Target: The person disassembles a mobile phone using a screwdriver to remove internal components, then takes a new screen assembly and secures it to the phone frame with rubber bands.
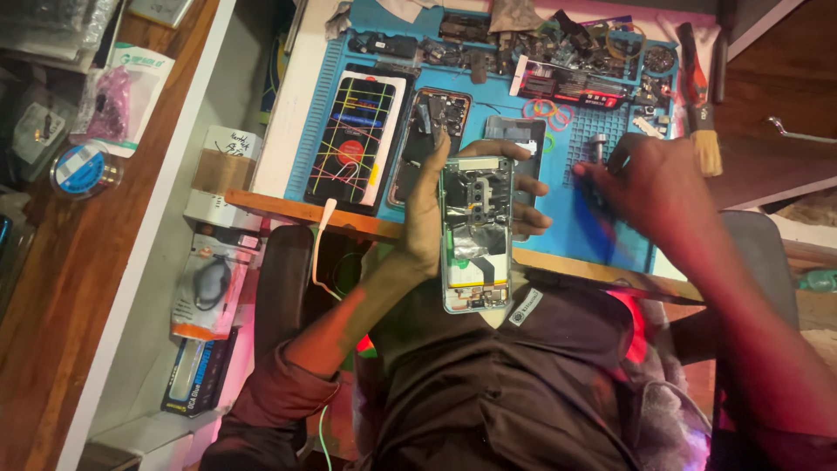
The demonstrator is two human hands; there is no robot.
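Blue repair mat (602, 231) — left hand (427, 218) gripping opened phone (475, 235), right hand (649, 187) blurred, grip unclear.

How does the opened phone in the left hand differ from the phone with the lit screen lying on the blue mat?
The opened phone is held in the air by the left hand; the lit phone lies flat on the blue mat. The opened phone shows its bare insides, back cover off; the lit phone shows a dark screen crossed with coloured lines. Both are slim rectangular phones lying lengthwise away from the person.
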